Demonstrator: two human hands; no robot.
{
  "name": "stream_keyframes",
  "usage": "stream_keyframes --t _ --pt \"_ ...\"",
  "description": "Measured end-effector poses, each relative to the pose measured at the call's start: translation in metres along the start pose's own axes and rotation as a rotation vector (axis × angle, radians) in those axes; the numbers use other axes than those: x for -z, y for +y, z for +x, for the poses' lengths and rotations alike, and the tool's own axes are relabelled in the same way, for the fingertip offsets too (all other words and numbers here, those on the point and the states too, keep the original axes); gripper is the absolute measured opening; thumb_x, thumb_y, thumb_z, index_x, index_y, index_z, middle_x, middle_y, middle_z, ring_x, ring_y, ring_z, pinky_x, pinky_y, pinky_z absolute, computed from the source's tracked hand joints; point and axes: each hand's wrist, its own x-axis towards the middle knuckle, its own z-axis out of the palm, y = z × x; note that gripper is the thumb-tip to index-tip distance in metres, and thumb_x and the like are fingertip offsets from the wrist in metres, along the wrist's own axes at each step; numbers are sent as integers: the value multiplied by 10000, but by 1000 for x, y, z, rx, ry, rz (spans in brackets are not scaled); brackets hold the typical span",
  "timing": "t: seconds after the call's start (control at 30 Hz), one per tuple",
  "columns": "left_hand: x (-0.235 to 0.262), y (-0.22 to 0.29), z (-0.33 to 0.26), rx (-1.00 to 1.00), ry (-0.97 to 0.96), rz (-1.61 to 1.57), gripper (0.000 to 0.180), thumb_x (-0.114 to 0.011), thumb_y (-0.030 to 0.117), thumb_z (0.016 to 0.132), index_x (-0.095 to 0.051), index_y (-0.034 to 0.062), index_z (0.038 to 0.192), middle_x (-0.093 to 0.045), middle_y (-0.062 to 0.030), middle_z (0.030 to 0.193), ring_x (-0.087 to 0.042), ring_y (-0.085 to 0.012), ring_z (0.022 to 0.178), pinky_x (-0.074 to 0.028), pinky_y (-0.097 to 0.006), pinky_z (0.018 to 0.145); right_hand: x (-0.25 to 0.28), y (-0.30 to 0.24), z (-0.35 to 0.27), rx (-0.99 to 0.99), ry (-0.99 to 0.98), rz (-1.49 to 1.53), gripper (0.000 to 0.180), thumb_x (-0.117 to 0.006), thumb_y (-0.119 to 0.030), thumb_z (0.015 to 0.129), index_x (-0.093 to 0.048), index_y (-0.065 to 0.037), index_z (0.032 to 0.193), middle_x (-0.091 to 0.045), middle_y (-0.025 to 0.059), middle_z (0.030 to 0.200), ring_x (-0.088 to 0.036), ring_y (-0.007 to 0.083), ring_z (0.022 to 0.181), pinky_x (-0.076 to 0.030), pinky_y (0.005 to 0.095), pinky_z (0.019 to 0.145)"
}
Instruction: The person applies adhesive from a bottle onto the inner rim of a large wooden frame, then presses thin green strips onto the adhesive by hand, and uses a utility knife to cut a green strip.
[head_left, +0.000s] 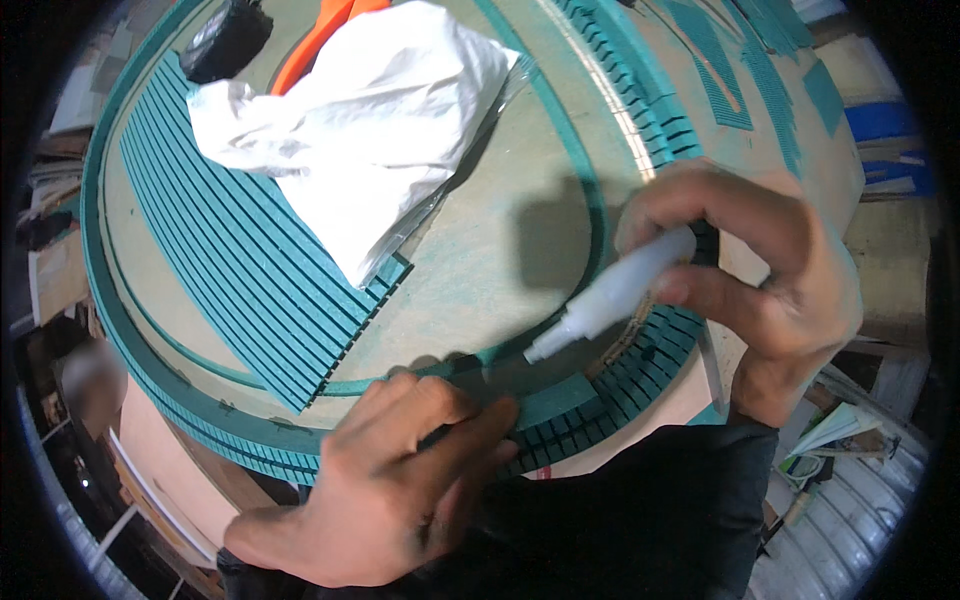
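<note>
My right hand (775,265) is closed round a small white squeeze bottle (625,290), tilted so that its narrow nozzle points down and left. The nozzle tip is just above a short flat teal strip (560,402) on the near right rim of a large round board (465,260). At the near edge, my left hand (385,475) is closed, its curled fingertips at the left end of that strip. Its grip is partly hidden by the fingers. Slotted teal edging (650,350) curves along the board's rim under and beside both hands.
A crumpled white cloth or bag (370,120) lies on a grooved teal panel (240,240). Behind it are orange handles (310,50) and a black roll-like object (225,40). Teal mesh pieces (770,110) and a thin stick (700,60) lie at the far right.
</note>
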Motion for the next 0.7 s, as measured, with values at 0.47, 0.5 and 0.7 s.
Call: stream_keyframes --t 0.47,0.5,0.7 --pt "-14 24 4 448 319 -64 401 -960 147 680 -703 25 963 -738 -87 850 -710 -229 750 -557 -380 730 -3 15 35 258 -508 -199 220 -712 -209 902 -716 9 936 -721 132 867 -689 289 776 -519 398 705" --pt "-10 23 5 457 318 -64 401 -960 147 680 -703 25 963 -738 -87 850 -710 -229 750 -557 -380 730 -5 15 36 276 -506 -192 203 -718 -192 886 -715 5 933 -719 129 862 -687 289 773 -522 399 696" --pt "2 24 5 393 100 98 449 -969 145 657 -677 26 977 -720 -98 839 -688 -225 737 -527 -356 685 -24 1 48 288 -465 -174 247 -760 -107 710 -707 8 922 -702 131 834 -671 260 727 -523 361 561"
